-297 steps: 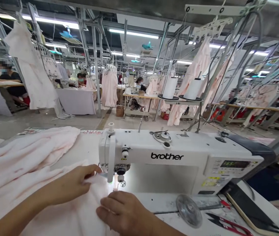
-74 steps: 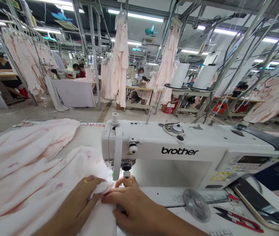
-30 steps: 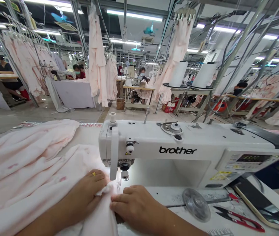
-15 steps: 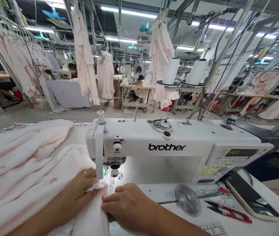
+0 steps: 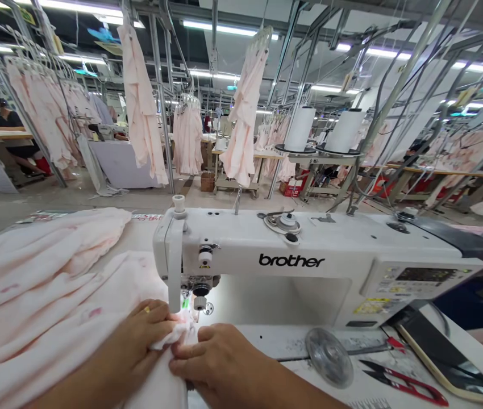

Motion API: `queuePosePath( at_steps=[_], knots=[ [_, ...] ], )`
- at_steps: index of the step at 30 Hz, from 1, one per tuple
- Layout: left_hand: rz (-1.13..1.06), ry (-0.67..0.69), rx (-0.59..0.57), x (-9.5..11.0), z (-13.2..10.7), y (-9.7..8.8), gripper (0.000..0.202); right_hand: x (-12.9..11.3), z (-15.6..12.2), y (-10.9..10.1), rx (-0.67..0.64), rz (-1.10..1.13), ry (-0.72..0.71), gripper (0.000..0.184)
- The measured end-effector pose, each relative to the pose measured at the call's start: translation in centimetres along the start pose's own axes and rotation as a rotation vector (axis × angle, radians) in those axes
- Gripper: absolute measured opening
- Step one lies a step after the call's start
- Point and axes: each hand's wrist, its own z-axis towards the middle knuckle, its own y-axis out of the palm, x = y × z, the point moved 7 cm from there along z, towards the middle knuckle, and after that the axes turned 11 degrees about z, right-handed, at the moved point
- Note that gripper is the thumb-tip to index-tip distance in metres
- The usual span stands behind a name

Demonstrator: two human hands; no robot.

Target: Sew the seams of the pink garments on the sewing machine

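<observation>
Pale pink fabric (image 5: 58, 295) spreads in folds over the left of the sewing table, and its edge runs up to the needle area of a white Brother sewing machine (image 5: 241, 255). My left hand (image 5: 152, 332) is closed on the gathered edge, just in front of the presser foot. Beside it, my right hand (image 5: 220, 360) pinches the same fabric from the right, its thumb and fingers close to the left fingertips. A lit spot glows under the needle head. The needle and foot are partly hidden by the machine's head and the cloth.
On the table to the right lie a clear round disc (image 5: 329, 358), red-handled thread snips (image 5: 406, 380) and a phone (image 5: 448, 355). Two white thread cones (image 5: 300, 129) stand behind the machine. Pink garments (image 5: 248, 108) hang from overhead rails; a person (image 5: 5, 119) sits far left.
The view has shifted slightly, so the machine sits a little lower and further right. Fabric between my hands is more bunched. A hanging garment bundle behind has swung left.
</observation>
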Motion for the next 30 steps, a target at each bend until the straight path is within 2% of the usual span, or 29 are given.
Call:
queuePosePath(
  at_steps=[4,7,10,12,13,15,18,22,30],
  knots=[
    [0.017,-0.008,-0.001,-0.1,0.4,-0.6,0.030,-0.4,0.0,-0.6,-0.015,-0.002,-0.002,0.006],
    [0.062,0.066,0.035,0.7,0.4,-1.1,0.046,-0.1,-0.1,-1.3,-0.023,0.107,0.003,0.007],
    [0.169,0.116,0.106,1.5,0.5,-1.9,0.063,1.2,-0.3,-2.5,0.123,0.159,0.059,0.007],
    [0.225,0.099,0.156,1.8,0.4,-2.3,0.062,2.0,-0.4,-3.1,0.230,0.103,0.096,0.015],
    [0.239,0.082,0.179,1.8,0.3,-2.4,0.061,2.3,-0.3,-3.1,0.241,0.064,0.112,0.021],
    [0.252,0.046,0.201,1.8,0.0,-2.3,0.060,2.5,-0.1,-2.7,0.188,0.001,0.148,0.025],
    [0.249,0.024,0.239,1.8,-0.5,-2.1,0.062,2.3,0.1,-2.5,0.133,-0.007,0.189,0.018],
    [0.263,0.065,0.263,1.6,-0.4,-2.1,0.065,2.1,0.1,-2.5,0.145,0.010,0.200,0.019],
    [0.362,0.048,0.253,0.2,1.0,-1.3,0.068,3.7,-0.6,-2.3,0.167,-0.062,0.373,0.027]
  ],
)
